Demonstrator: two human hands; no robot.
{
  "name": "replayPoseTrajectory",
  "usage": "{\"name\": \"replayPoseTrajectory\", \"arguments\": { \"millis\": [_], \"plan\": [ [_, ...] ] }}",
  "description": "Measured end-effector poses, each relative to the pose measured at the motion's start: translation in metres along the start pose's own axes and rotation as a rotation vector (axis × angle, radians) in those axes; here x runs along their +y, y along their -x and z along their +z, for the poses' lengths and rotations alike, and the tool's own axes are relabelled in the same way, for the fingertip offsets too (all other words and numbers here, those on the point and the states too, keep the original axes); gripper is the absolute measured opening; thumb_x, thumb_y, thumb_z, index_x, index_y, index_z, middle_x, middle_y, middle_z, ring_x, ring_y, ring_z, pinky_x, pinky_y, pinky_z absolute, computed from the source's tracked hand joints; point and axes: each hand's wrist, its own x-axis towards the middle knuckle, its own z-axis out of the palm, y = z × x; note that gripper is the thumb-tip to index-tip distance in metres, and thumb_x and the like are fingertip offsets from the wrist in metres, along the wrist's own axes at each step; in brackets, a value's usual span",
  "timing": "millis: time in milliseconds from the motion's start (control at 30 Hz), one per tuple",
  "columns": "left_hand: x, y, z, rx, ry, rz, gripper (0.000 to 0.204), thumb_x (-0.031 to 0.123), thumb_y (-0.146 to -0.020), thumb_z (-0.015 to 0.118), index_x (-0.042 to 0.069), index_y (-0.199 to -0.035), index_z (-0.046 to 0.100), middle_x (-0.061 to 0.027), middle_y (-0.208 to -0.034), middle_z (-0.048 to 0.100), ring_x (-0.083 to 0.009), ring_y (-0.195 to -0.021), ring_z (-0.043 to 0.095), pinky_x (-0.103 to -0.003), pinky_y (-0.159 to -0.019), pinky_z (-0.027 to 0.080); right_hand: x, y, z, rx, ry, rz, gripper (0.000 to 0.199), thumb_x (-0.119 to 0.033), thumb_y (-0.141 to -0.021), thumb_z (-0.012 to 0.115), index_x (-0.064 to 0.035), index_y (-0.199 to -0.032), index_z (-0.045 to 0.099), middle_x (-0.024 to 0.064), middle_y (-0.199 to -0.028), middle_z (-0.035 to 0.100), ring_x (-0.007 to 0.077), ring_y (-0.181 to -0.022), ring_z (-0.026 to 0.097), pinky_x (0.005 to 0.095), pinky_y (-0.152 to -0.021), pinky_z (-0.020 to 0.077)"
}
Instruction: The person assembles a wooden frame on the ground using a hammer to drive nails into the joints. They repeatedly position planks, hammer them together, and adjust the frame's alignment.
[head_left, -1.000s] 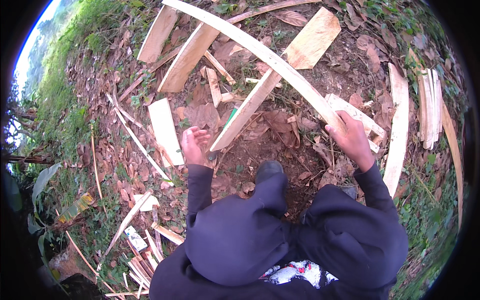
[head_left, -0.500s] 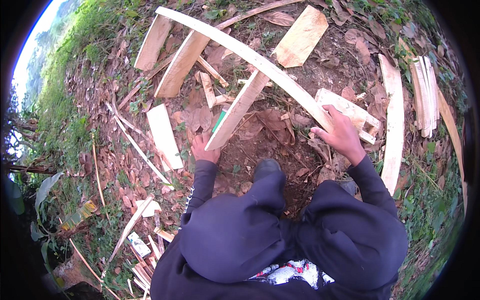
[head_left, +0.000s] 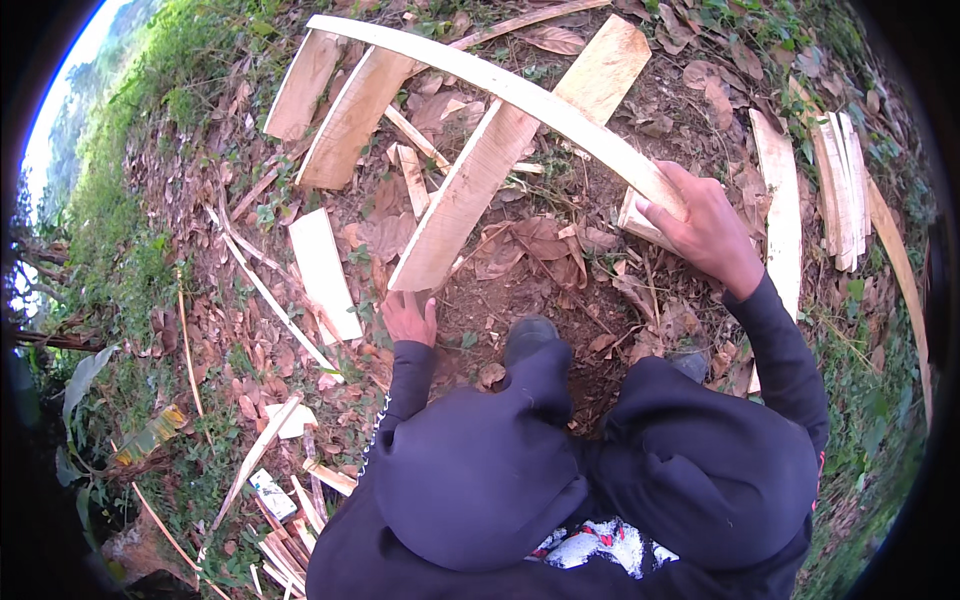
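My right hand grips the near right end of a long, pale wooden strip, thumb on the near side. Three short boards hang off this strip: one at its far left end, a second beside it, and a third board nearer the middle. At the lower end of that third board is my left hand, low over the ground. Its thumb stands apart and its fingers stretch forward, their tips partly hidden by the board end. Behind the strip lies a loose board, partly covered.
A wooden block sits beneath my right hand, mostly hidden. On the right lie a long plank and stacked slats. A short board rests left of my left hand. Wood offcuts and a small white pack lie lower left.
My right hand has raised the strip's near end and shifted slightly right, tilting the joined boards. The strip now crosses the loose board, and a green item near my left hand is hidden.
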Motion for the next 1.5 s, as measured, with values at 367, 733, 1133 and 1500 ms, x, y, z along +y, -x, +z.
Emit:
{"name": "replayPoseTrajectory", "arguments": {
  "millis": [367, 733, 1133, 1500],
  "plan": [
    [-0.013, 0.032, -0.009, -0.486, 0.825, -0.458, 0.034, 0.032, -0.091, 0.063, 0.004, -0.108, 0.054, -0.0176, -0.087, 0.064, -0.0408, -0.075, 0.061, -0.045, -0.070, 0.049, 0.005, -0.018, -0.016, -0.075, 0.048, 0.014, 0.055, -0.038, -0.090, 0.066, 0.0030, -0.126, 0.056, 0.0262, -0.102, 0.062, 0.0390, -0.100, 0.058, 0.0449, -0.088, 0.0455],
    [0.125, 0.011, -0.077, -0.678, 0.739, 0.030, 0.034, 0.034, -0.095, 0.061, 0.006, -0.113, 0.056, -0.0214, -0.075, 0.063, -0.0403, -0.072, 0.066, -0.044, -0.063, 0.048, 0.018, -0.017, -0.011, 0.031, 0.081, -0.049, 0.054, -0.036, -0.088, 0.067, 0.0069, -0.120, 0.058, 0.0279, -0.092, 0.065, 0.0406, -0.088, 0.061, 0.0450, -0.082, 0.0476],
    [0.095, -0.049, -0.006, -0.065, 0.487, 0.262, 0.038, 0.043, -0.095, 0.057, 0.008, -0.110, 0.058, -0.0222, -0.084, 0.067, -0.0464, -0.085, 0.064, -0.053, -0.073, 0.049, 0.012, -0.025, -0.014, -0.020, -0.088, -0.051, 0.049, -0.032, -0.088, 0.068, 0.0095, -0.114, 0.060, 0.0291, -0.085, 0.066, 0.0382, -0.076, 0.066, 0.0419, -0.072, 0.0499],
    [0.016, 0.041, -0.045, -0.303, 0.325, -0.201, 0.039, 0.040, -0.087, 0.068, 0.006, -0.102, 0.059, -0.0212, -0.081, 0.066, -0.0436, -0.079, 0.065, -0.049, -0.069, 0.050, 0.038, -0.024, 0.009, -0.053, -0.116, -0.016, 0.054, -0.033, -0.088, 0.069, 0.0099, -0.119, 0.058, 0.0274, -0.087, 0.068, 0.0365, -0.077, 0.067, 0.0401, -0.073, 0.0512]
  ]
}}
